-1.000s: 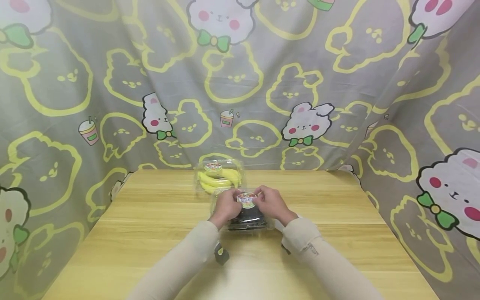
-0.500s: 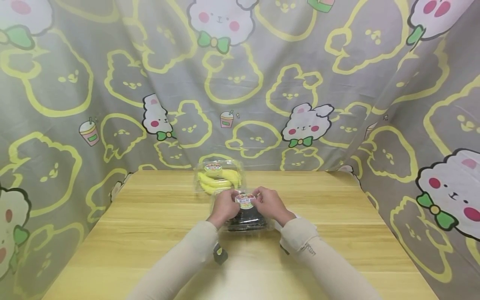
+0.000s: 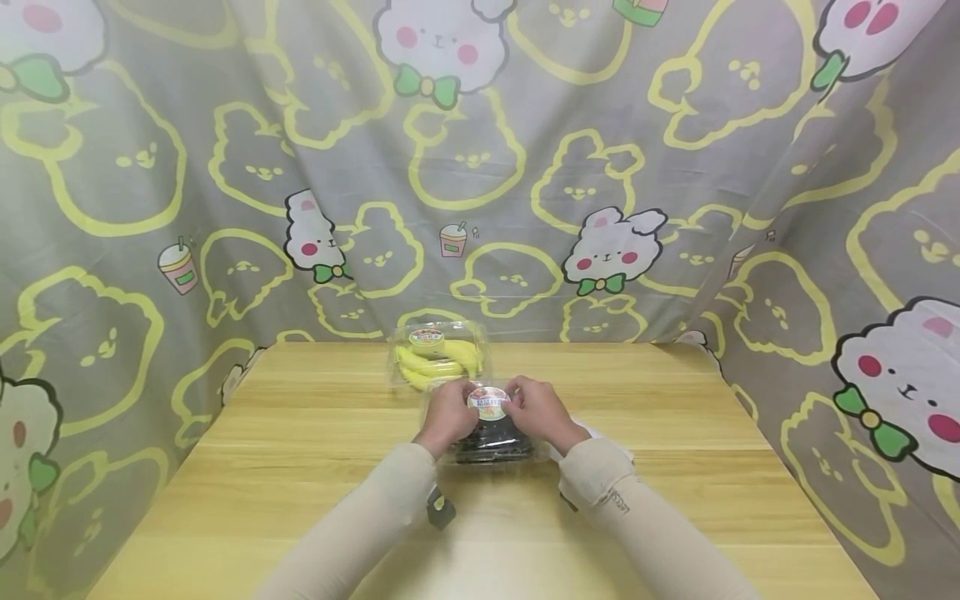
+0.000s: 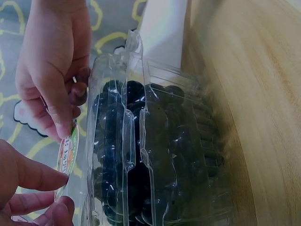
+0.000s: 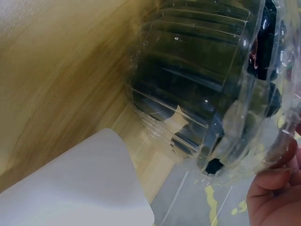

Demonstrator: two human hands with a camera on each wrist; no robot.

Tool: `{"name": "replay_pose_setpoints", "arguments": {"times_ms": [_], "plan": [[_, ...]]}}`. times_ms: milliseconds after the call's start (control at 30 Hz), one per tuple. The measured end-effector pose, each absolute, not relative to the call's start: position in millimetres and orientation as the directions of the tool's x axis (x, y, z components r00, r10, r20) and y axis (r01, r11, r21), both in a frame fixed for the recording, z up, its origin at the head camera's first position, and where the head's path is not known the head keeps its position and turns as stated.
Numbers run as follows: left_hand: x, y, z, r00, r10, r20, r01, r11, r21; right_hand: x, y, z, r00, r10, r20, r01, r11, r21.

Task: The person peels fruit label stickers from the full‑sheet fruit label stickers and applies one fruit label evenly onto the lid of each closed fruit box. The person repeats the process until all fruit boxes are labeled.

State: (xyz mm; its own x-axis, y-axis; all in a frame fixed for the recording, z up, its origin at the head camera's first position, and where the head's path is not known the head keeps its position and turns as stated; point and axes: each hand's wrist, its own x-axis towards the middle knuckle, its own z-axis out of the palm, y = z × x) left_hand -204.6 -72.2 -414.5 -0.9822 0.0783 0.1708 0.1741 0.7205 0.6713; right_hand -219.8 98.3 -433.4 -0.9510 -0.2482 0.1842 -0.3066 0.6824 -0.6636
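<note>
A clear plastic clamshell box (image 3: 495,450) of dark round fruit, like black grapes (image 4: 141,141), stands mid-table. By its top is an oval printed sticker (image 3: 488,403), held at its two sides. My left hand (image 3: 452,414) pinches its left edge with thumb and finger. My right hand (image 3: 538,407) pinches the right edge. In the left wrist view the sticker appears edge-on beside the lid; whether any of it touches the plastic I cannot tell. The right wrist view shows the box's side and some right-hand fingers (image 5: 270,186); the sticker is hidden there.
Behind the fruit box stands another clear box (image 3: 397,367) holding bananas (image 3: 442,360), with a similar sticker (image 3: 427,337) on its lid. A white flat piece (image 5: 84,183) lies right of the fruit box, partly under my right sleeve. A patterned curtain (image 3: 510,167) borders the wooden table (image 3: 300,433).
Both hands have shifted slightly left with the sticker between them, and it sits a little lower in view. The two boxes stay where they were.
</note>
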Motion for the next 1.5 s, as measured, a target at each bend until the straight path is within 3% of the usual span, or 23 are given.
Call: {"name": "replay_pose_setpoints", "arguments": {"times_ms": [1500], "plan": [[-203.9,-69.6,-416.2,-0.983,0.110,0.148,0.177,0.784,0.594,-214.8,96.1,-429.1,-0.939,-0.307,0.158,-0.340,0.746,-0.573]]}}
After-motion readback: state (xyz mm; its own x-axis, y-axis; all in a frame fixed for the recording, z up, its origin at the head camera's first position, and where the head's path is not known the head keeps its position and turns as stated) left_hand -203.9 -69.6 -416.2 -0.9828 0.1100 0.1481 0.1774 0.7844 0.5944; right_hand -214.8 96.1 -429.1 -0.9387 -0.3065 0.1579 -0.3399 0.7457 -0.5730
